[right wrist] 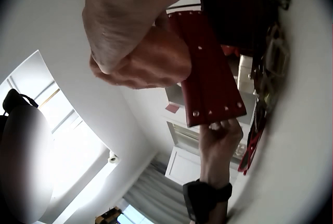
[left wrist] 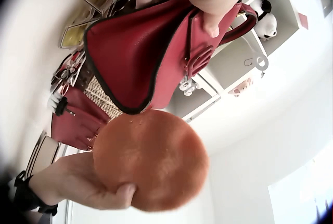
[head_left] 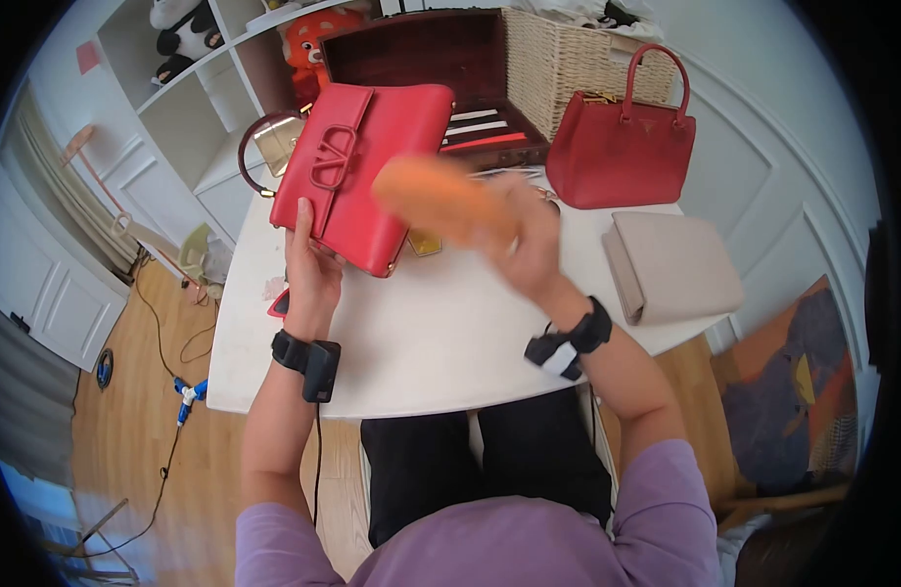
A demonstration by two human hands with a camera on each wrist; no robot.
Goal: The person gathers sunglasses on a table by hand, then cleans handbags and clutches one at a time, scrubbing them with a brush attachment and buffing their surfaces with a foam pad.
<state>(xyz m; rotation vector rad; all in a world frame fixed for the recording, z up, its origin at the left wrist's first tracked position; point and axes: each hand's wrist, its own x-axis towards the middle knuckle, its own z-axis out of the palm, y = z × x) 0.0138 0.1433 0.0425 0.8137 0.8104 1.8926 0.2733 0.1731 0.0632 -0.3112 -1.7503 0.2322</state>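
A red handbag [head_left: 401, 147] with a V-shaped emblem on its flap is held up above the white table by the left hand [head_left: 313, 279], whose thumb lies on its front in the left wrist view. The right hand [head_left: 531, 240] grips a round, fluffy orange pad [left wrist: 151, 161], blurred in the head view, close beside the bag's side. From the right wrist view, the pad [right wrist: 145, 62] is near the bag's studded base [right wrist: 208, 73]; whether they touch I cannot tell.
At the table's [head_left: 421, 352] right stand another red handbag [head_left: 622, 152] and a beige bag [head_left: 670, 264]. Behind are an open dark case [head_left: 421, 59] and a wicker basket [head_left: 548, 64]. Small items, including a gold-coloured one [head_left: 425, 242], lie beyond the held bag.
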